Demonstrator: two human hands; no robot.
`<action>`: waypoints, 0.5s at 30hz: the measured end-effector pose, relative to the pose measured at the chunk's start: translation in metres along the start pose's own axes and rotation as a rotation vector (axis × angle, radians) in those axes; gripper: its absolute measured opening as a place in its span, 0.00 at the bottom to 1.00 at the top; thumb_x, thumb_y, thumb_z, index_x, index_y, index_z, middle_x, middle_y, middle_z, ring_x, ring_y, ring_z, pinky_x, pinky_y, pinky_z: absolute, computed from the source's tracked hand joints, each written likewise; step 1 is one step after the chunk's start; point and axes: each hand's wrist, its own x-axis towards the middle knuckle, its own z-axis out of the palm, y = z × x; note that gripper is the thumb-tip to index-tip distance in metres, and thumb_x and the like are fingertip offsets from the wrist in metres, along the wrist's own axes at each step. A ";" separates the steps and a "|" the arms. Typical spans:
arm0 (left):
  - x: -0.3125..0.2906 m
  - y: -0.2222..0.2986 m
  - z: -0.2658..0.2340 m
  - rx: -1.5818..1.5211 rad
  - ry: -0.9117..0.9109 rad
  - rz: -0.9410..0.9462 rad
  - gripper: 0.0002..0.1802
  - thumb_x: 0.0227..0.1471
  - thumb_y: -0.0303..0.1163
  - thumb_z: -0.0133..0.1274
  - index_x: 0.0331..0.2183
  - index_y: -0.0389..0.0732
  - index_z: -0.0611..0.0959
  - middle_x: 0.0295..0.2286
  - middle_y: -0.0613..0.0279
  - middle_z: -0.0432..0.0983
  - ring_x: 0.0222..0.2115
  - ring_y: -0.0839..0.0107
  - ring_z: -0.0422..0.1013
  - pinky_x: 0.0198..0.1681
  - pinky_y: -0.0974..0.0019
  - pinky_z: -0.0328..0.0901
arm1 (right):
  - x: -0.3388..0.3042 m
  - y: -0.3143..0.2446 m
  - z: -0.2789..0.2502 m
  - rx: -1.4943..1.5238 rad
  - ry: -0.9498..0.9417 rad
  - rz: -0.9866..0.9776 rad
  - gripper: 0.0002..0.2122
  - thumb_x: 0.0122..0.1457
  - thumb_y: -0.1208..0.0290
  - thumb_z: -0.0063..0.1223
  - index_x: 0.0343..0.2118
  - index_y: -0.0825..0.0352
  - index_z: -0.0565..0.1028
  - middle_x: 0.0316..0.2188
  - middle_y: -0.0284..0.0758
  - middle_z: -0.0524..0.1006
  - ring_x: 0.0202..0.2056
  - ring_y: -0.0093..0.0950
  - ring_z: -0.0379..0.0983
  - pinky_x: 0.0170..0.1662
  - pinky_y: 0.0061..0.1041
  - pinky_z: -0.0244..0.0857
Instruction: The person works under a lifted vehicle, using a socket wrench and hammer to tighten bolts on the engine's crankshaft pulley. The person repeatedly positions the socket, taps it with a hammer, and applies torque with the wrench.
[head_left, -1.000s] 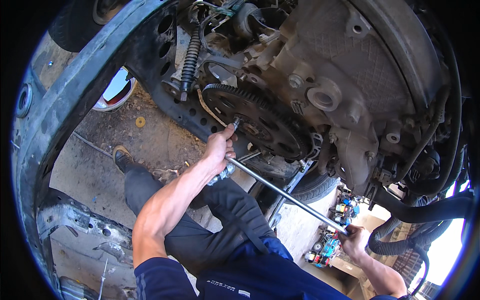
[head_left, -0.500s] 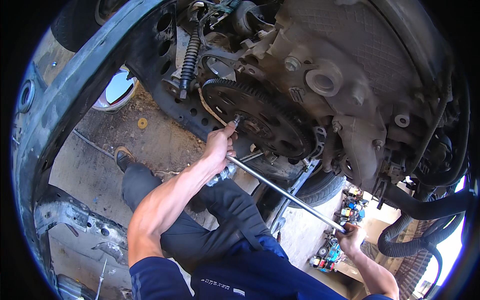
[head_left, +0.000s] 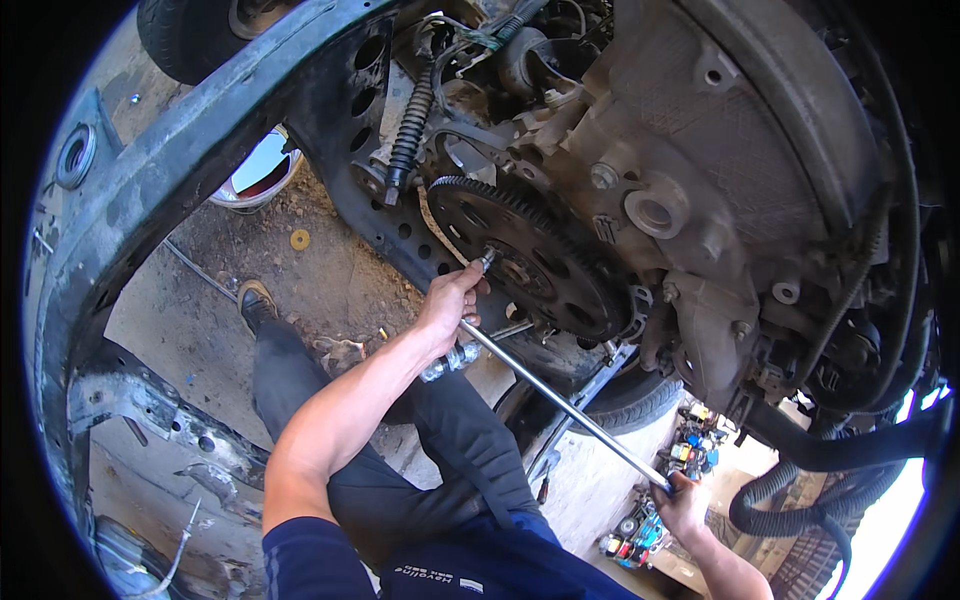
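Note:
A long metal breaker bar [head_left: 560, 398] runs slantwise between my two hands. My left hand [head_left: 452, 308] is closed around its head end, where a socket [head_left: 488, 258] sits at a bolt near the middle of a dark toothed flywheel [head_left: 540, 255]. My right hand [head_left: 684, 506] is wrapped round the bar's far end, lower right. The left fingers partly hide the joint between bar and socket. The flywheel stands at the end of a dirty engine block [head_left: 700, 140].
A painted vehicle frame rail [head_left: 200, 135] curves along the left. A coil-like spring part [head_left: 410, 130] hangs beside the flywheel. Corrugated hoses [head_left: 775, 505] dangle at right. A tyre [head_left: 630, 403] lies behind the bar, and a bucket [head_left: 262, 178] stands on the dirt floor.
The whole view has shifted and tilted a little. The bar slants more steeply, its far end and my right hand slightly nearer my body. Both hands keep their hold.

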 end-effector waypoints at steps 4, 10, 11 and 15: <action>-0.019 -0.030 -0.006 -0.021 0.084 -0.152 0.22 0.65 0.49 0.50 0.30 0.39 0.78 0.16 0.82 0.52 0.15 0.84 0.49 0.19 0.75 0.49 | -0.046 -0.025 -0.058 -0.148 -0.001 -0.113 0.10 0.50 0.69 0.64 0.22 0.66 0.72 0.19 0.39 0.75 0.21 0.41 0.74 0.27 0.37 0.66; -0.007 -0.059 0.012 -0.160 -0.152 -0.296 0.22 0.67 0.48 0.47 0.30 0.40 0.77 0.15 0.82 0.51 0.15 0.86 0.49 0.22 0.77 0.50 | -0.090 -0.057 -0.128 -0.373 0.043 -0.241 0.14 0.49 0.67 0.65 0.18 0.66 0.70 0.15 0.42 0.72 0.18 0.45 0.73 0.23 0.41 0.65; -0.003 -0.058 0.016 -0.180 -0.163 -0.298 0.21 0.67 0.48 0.47 0.30 0.40 0.77 0.15 0.82 0.51 0.15 0.86 0.49 0.22 0.77 0.49 | -0.091 -0.065 -0.137 -0.367 0.063 -0.223 0.13 0.49 0.67 0.65 0.18 0.66 0.70 0.15 0.42 0.72 0.18 0.45 0.73 0.23 0.41 0.65; 0.006 -0.055 0.022 -0.275 -0.192 -0.313 0.20 0.68 0.46 0.46 0.32 0.40 0.76 0.15 0.82 0.51 0.15 0.86 0.47 0.20 0.77 0.47 | -0.092 -0.109 -0.170 -0.461 0.069 -0.144 0.11 0.49 0.68 0.65 0.19 0.66 0.73 0.16 0.40 0.73 0.19 0.43 0.73 0.25 0.41 0.65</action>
